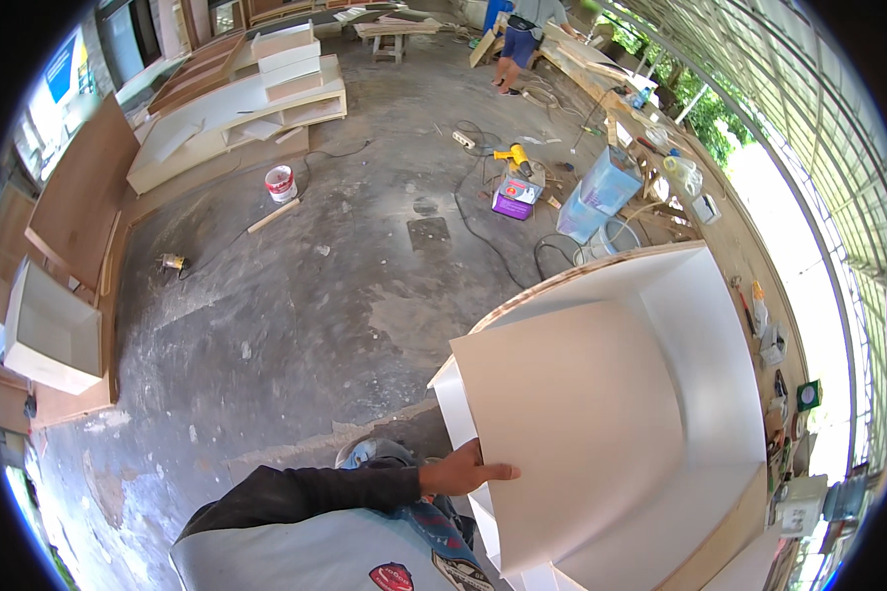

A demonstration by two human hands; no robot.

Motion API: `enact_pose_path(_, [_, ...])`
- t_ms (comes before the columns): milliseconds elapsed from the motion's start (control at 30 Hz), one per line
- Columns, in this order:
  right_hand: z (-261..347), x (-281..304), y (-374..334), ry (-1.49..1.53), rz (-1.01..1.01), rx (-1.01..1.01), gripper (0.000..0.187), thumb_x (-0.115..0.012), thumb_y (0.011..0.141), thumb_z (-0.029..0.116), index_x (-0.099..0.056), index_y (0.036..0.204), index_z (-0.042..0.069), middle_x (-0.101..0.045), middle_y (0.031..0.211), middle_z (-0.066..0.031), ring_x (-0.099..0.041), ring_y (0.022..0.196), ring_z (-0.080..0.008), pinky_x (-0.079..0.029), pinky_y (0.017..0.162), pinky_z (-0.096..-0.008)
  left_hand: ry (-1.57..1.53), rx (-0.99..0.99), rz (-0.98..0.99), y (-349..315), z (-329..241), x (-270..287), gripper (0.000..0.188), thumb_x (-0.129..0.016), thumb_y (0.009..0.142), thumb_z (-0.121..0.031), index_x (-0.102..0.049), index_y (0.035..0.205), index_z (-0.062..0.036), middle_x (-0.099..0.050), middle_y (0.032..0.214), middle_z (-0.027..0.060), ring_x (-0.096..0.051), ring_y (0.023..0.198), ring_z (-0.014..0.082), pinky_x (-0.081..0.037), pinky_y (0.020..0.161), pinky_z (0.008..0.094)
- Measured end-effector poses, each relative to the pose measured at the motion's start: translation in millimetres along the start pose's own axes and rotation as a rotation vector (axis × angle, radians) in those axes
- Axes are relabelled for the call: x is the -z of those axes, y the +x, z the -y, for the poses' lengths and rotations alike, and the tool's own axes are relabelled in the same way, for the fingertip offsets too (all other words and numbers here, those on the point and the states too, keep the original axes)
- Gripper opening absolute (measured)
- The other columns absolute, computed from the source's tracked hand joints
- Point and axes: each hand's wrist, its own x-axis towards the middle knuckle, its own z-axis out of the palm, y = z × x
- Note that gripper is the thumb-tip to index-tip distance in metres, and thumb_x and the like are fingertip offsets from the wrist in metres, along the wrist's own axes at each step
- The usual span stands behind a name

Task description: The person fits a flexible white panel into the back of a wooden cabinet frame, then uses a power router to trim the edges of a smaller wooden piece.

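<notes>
My left hand (pixel 463 470) grips the near-left edge of a tan sheet (pixel 577 414), thumb on its top face and the other fingers hidden behind the edge. The sheet bows slightly. It lies over the open side of a large white-lined wooden cabinet box (pixel 719 325), covering part of the inside. White strips show along the cabinet's left edge, just under the sheet. My right hand does not show.
A yellow heat gun (pixel 513 156) rests on boxes on the floor beyond the cabinet, near blue-tinted containers (pixel 601 192) and trailing cords. A white-and-red bucket (pixel 281 183) stands farther left. Cabinet parts (pixel 54 330) line the left side. Another person (pixel 524 44) stands at the back.
</notes>
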Motion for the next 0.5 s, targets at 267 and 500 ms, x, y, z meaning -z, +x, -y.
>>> enact_pose_path(267, [64.9,63.7,-48.5,0.256,-0.027,0.13,0.037,-0.055,0.104,0.032,-0.068,0.119,0.001,-0.07,0.11,-0.0186,-0.067,0.102,-0.0302,-0.053,0.088,-0.044,0.066,-0.111,0.021,-67.3,-28.5,19.5,0.044,-0.065,0.101,-0.026,-0.057,0.134,0.0024,-0.067,0.124,0.0115,-0.061,0.114,0.0179,-0.049,0.099,0.0334])
enact_pose_path(500, [145.7,105.4,-94.9,0.547,0.036,0.336,0.038,-0.054,0.105,0.031,-0.067,0.12,-0.001,-0.07,0.113,-0.0192,-0.067,0.104,-0.0298,-0.053,0.09,-0.0432,0.191,-0.143,0.212,-145.7,-50.9,39.6,0.052,-0.065,0.102,-0.026,-0.045,0.142,0.0009,-0.059,0.131,0.0136,-0.055,0.12,0.0178,-0.046,0.1,0.0336])
